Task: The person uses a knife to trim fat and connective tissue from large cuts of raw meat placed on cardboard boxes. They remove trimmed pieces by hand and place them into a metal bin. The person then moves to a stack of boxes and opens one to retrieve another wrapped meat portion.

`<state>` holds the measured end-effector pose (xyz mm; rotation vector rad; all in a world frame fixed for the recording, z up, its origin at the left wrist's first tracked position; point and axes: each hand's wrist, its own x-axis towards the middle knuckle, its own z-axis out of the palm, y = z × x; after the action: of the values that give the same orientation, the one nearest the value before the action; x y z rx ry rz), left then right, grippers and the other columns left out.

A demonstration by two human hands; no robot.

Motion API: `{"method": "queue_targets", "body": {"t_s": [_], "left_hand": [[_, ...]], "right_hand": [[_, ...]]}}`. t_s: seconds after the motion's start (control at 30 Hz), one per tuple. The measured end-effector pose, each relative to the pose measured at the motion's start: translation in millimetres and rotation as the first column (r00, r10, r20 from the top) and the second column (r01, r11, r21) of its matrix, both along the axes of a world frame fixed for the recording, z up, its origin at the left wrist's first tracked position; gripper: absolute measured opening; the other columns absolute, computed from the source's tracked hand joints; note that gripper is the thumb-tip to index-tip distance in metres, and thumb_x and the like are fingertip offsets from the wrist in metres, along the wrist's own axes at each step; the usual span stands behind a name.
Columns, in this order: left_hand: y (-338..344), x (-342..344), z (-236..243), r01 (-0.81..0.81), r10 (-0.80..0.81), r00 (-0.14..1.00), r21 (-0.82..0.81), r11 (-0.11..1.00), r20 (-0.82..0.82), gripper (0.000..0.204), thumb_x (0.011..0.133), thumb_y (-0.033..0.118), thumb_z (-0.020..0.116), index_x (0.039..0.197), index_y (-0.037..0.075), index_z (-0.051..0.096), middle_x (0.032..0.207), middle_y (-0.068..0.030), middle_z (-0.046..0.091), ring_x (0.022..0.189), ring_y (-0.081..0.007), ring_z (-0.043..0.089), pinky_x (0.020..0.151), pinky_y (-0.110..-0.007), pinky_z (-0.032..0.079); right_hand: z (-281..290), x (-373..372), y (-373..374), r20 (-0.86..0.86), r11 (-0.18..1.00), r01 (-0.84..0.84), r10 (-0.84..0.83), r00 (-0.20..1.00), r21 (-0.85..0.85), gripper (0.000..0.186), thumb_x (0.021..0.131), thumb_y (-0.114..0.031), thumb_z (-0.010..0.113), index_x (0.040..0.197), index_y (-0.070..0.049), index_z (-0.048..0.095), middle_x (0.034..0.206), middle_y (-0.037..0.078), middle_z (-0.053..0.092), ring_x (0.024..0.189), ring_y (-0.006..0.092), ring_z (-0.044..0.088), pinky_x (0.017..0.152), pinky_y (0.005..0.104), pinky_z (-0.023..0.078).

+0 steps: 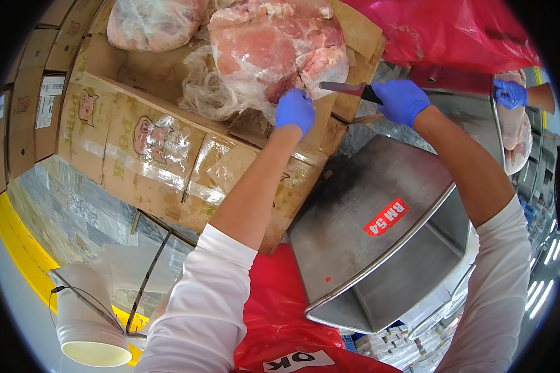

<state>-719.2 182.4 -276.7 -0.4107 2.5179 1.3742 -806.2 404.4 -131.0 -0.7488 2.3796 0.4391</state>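
A large slab of raw pink meat (255,53) rests on top of an opened cardboard box, with clear plastic film (208,87) bunched along its near left side. My left hand (295,113), in a blue glove, has its fingers closed on the meat's near lower edge. In my right hand (403,101), also gloved in blue, is a knife (345,87) with a black handle. Its blade points left toward the meat, and the tip is close to the meat's right side. A second piece of meat (155,25), wrapped in clear plastic, lies at the far left of the box.
The cardboard box (149,143) fills the area ahead, and more boxes (43,93) stand at the left. A metal bin (367,180) stands right of my body. Beyond it, a co-worker's gloved hand (510,93) touches more meat (516,133). A white bucket (90,311) is at lower left.
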Motion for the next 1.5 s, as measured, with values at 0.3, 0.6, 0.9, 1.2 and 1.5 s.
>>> {"method": "queue_targets", "body": {"t_s": [0.3,0.6,0.9,1.2,1.5], "left_hand": [[-15.8,-7.0,-24.0,0.081,-0.110,0.987,0.229,0.970,0.118,0.025,0.094,0.024,0.058,0.100,0.004,0.072,0.103,-0.0275,0.069,0.100,-0.0460,0.066,0.086,-0.049,0.054],[-20.2,-11.9,-14.5,0.105,-0.116,0.992,0.219,0.970,0.040,0.025,0.097,0.020,0.057,0.101,0.000,0.071,0.083,-0.0194,0.070,0.074,-0.0282,0.066,0.072,-0.040,0.052],[-25.9,-9.3,-15.9,0.089,-0.104,0.993,0.228,0.970,0.054,0.024,0.097,0.022,0.059,0.101,0.001,0.070,0.079,-0.0171,0.068,0.071,-0.0264,0.066,0.071,-0.039,0.053],[-36.3,15.2,-3.2,0.086,-0.108,0.988,0.184,0.979,0.113,0.025,0.096,0.021,0.056,0.097,0.002,0.072,0.079,-0.0190,0.068,0.068,-0.0267,0.067,0.068,-0.041,0.053],[-45.0,27.4,9.9,0.171,-0.174,0.983,0.048,0.984,0.065,0.024,0.096,0.021,0.054,0.096,0.002,0.069,0.093,-0.0275,0.066,0.088,-0.0464,0.063,0.079,-0.049,0.051]], "right_hand": [[2.5,-25.0,0.3,0.077,0.996,-0.083,0.080,0.994,0.044,0.026,0.087,-0.017,0.065,0.111,-0.009,0.062,0.096,0.017,0.071,0.092,0.0382,0.070,0.079,0.0496,0.056],[0.9,-35.8,7.1,0.080,0.998,-0.055,0.052,0.995,0.033,0.022,0.087,-0.013,0.061,0.108,-0.008,0.064,0.096,0.018,0.071,0.092,0.0388,0.070,0.080,0.0499,0.055],[-23.0,28.3,19.4,-0.133,0.978,0.169,-0.186,0.974,-0.125,0.032,0.085,-0.019,0.070,0.113,-0.007,0.059,0.095,0.021,0.069,0.092,0.0436,0.067,0.079,0.0533,0.053],[7.5,131.1,-2.7,0.093,0.809,0.564,-0.556,0.826,-0.168,0.039,0.093,-0.027,0.067,0.123,-0.005,0.056,0.104,0.025,0.070,0.099,0.0441,0.067,0.084,0.0535,0.053],[1.7,157.5,-13.1,-0.008,0.832,0.507,-0.522,0.853,-0.226,0.038,0.094,-0.031,0.065,0.120,-0.004,0.056,0.096,0.022,0.072,0.093,0.0437,0.068,0.082,0.0542,0.054]]}}
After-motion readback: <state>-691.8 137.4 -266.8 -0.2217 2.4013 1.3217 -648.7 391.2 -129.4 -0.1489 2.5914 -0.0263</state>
